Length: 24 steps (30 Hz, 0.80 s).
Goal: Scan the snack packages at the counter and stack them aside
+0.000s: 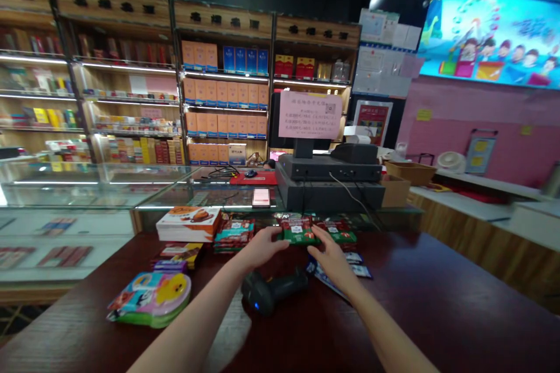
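Note:
Between my two hands lies a red and green snack packet (299,232) at the far side of the dark table. My left hand (266,248) has its fingers and thumb at the packet's left edge. On the opposite edge is my right hand (329,253), its thumb nearer me than its fingers. A similar red and green packet (339,230) sits just right of it. Blue and white packets (359,266) are partly covered by my right hand and forearm. Nearer me, between my forearms, rests a black handheld barcode scanner (272,291) with a blue light.
To the left are a white and orange box (189,225), red and teal packets (234,235), yellow and purple packs (177,256) and a duck-patterned package (151,298). Behind the table stand a glass counter (166,195) and a cash register (328,180).

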### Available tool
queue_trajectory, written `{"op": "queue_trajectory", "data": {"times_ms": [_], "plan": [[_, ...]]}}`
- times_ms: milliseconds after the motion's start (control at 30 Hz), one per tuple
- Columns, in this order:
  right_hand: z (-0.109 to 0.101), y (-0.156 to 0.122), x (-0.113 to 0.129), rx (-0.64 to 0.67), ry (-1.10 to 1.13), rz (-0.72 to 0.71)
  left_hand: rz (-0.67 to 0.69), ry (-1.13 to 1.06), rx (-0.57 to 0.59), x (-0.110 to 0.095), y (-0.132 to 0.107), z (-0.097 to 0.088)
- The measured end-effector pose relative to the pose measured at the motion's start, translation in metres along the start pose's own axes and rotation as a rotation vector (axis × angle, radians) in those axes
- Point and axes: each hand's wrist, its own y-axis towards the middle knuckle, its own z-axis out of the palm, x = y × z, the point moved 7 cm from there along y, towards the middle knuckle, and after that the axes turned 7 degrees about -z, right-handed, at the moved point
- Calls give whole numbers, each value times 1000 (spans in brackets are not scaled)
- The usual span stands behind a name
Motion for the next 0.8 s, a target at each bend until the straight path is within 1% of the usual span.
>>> {"op": "queue_trajectory", "data": {"times_ms": [100,167,267,333,433,500,567,667,800], "plan": [[25,4,20,18,76,-13,-8,44,-190,12,-15,-32],[40,6,31,33,114,-24,6,74,-299,23,-23,-48],[59,9,44,56,152,-64,58,101,-408,42,-29,-64],[68,11,48,53,165,-88,118,150,-488,54,-32,-70],[72,10,52,21,162,-168,267,240,-590,62,-39,-73],[70,8,53,-12,146,-232,384,312,-638,61,-46,-70],[66,6,53,-44,123,-278,474,389,-666,57,-53,-65],[61,1,56,-86,91,-321,545,481,-685,50,-61,-59],[57,-5,63,-140,61,-364,584,531,-713,46,-67,-57]]}}
